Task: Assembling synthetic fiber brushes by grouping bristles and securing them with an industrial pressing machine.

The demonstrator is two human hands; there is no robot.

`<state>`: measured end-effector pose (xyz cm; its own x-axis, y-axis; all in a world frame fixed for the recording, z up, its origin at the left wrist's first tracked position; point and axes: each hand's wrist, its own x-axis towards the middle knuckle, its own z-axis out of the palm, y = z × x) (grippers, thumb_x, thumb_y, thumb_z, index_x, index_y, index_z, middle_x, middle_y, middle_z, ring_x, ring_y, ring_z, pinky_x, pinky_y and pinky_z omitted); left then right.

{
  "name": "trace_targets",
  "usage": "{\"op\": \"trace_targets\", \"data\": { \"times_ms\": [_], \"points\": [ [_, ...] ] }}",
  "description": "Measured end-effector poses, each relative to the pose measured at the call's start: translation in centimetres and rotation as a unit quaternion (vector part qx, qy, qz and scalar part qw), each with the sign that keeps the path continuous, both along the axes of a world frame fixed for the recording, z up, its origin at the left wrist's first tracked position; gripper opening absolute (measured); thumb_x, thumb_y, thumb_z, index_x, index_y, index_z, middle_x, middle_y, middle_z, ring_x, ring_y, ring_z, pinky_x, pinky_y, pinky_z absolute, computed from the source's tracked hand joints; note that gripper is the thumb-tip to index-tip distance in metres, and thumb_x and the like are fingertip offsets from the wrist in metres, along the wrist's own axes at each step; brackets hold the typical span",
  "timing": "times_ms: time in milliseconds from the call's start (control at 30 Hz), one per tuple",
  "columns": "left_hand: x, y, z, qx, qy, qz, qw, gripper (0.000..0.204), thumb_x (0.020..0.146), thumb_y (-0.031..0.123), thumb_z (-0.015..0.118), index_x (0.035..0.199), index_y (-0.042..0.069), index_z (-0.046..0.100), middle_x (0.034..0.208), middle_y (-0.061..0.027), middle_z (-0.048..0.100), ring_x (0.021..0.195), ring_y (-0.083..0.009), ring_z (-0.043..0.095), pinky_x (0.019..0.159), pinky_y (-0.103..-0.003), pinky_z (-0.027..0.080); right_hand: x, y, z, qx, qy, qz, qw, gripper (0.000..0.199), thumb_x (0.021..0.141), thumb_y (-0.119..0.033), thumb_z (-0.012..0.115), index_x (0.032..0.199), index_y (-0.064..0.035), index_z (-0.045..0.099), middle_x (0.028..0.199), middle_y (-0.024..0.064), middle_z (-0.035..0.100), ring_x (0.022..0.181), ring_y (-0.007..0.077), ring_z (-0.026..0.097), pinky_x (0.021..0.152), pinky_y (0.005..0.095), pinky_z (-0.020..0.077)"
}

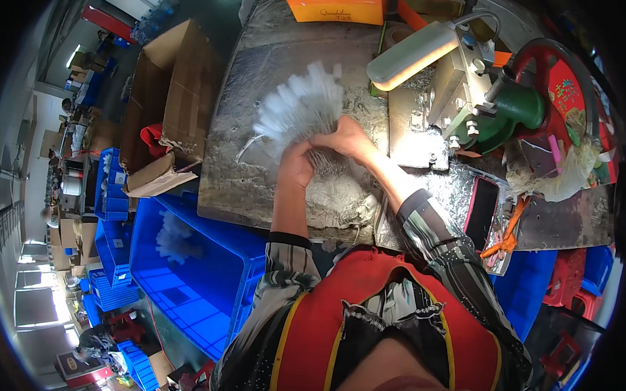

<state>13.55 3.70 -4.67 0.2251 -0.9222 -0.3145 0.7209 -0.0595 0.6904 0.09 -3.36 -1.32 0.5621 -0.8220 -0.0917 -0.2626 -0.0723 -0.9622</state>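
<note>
Nearest the lower edge, a red apron [391, 336] over striped sleeves [429, 227]. Just beyond, at lower left beside the bench, a blue plastic crate [192, 288] holding a small heap of white pieces [172, 235]. Above the sleeves, left hand [297, 169] and right hand [346, 138] close together, both closed on the lower end of a fanned bundle of white brush-like pieces [302, 105]. Bundle held over the metal-covered bench [244, 179], just above its surface; long axis running from the hands up and leftward, white tips spread away from the body, thin wire stems gathered in the grip. To the right on the bench, a dark phone [480, 212] and orange scissors [506, 237]. Farther on, a lit desk lamp [413, 55] above a green hand press [519, 109] with a red wheel [562, 83]. Farthest, an orange box [337, 5] at the bench's rear edge and an open cardboard box [168, 101] at left.
</note>
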Motion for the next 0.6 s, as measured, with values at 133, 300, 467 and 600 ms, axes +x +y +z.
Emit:
{"op": "trace_targets", "data": {
  "times_ms": [133,300,467,600],
  "points": [
    [0.9,0.2,1.0,0.018,-0.070,0.004,0.997,0.031,0.073,-0.003,0.049,0.103,-0.007,0.049,0.097,-0.0115,0.056,0.080,-0.0215,0.056,0.066,-0.033,0.050,-0.4,-0.6,0.2,0.071,-0.009,0.023,0.997,0.045,0.061,-0.021,0.067,0.094,0.0072,0.054,0.079,0.0147,0.059,0.073,0.0202,0.056,0.066,0.0290,0.0438],
    [4.1,1.0,-0.5,0.050,-0.042,0.056,0.996,0.037,0.070,-0.005,0.047,0.106,-0.005,0.046,0.094,-0.0122,0.055,0.076,-0.0215,0.055,0.061,-0.032,0.049,-1.6,-2.7,-0.8,0.043,0.065,-0.142,0.987,0.035,0.064,-0.017,0.059,0.091,0.0046,0.056,0.092,0.0239,0.057,0.090,0.0307,0.055,0.079,0.0355,0.0410],
    [3.0,1.0,-1.0,0.067,0.025,0.109,0.991,0.038,0.068,-0.008,0.045,0.106,-0.002,0.047,0.092,-0.0117,0.055,0.076,-0.0213,0.054,0.063,-0.033,0.049,-2.2,-3.8,-3.2,0.007,0.056,-0.152,0.987,0.028,0.069,-0.015,0.052,0.089,0.0048,0.054,0.091,0.0287,0.054,0.091,0.0387,0.053,0.079,0.0399,0.0412],
    [2.0,0.7,-0.1,0.107,-0.182,0.119,0.970,0.039,0.068,-0.010,0.045,0.106,-0.001,0.046,0.091,-0.0122,0.054,0.077,-0.0222,0.054,0.066,-0.035,0.049,-2.3,-2.2,-0.9,-0.090,0.177,-0.107,0.974,0.025,0.070,-0.016,0.052,0.084,0.0052,0.053,0.091,0.0299,0.053,0.093,0.0413,0.051,0.079,0.0430,0.0408]
  ]
}}
